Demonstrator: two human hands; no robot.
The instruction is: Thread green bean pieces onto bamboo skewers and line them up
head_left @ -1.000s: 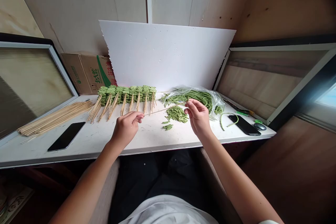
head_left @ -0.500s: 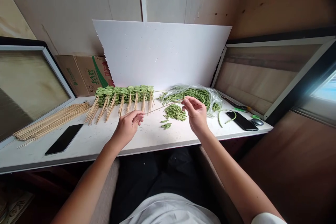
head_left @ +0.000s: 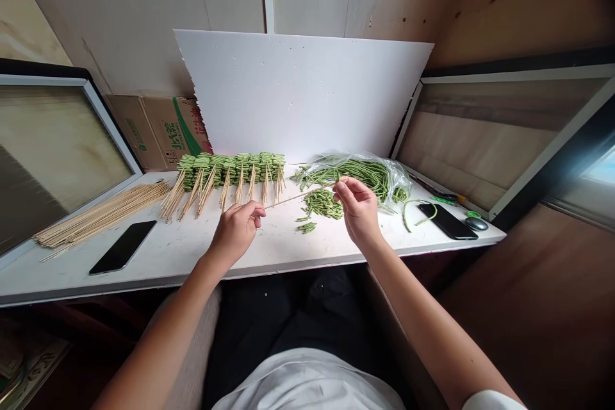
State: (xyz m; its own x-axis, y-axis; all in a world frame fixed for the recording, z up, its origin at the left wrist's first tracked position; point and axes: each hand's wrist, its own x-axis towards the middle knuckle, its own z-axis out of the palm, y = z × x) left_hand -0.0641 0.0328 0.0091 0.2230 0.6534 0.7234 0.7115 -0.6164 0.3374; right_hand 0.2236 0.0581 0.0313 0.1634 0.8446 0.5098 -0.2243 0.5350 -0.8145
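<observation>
My left hand (head_left: 236,228) pinches the near end of a thin bamboo skewer (head_left: 293,197) held just above the white table (head_left: 173,256). The skewer's far tip meets my right hand (head_left: 356,207), whose fingers are pinched on a small green bean piece too small to see clearly. Just beyond the hands lies a small heap of cut green bean pieces (head_left: 323,202). Behind it, an open plastic bag holds long green beans (head_left: 365,173). A row of finished bean skewers (head_left: 230,173) lies at the back of the table, left of the bag.
A bundle of bare bamboo skewers (head_left: 98,213) and a black phone (head_left: 123,246) lie at the left. Another phone (head_left: 448,220) and a small dark object (head_left: 477,223) lie at the right. A white foam board (head_left: 302,93) and a cardboard box (head_left: 156,128) stand behind.
Both hands stay pinched at the two ends of the skewer, almost in place. The view has shifted slightly; nothing on the table has moved.
</observation>
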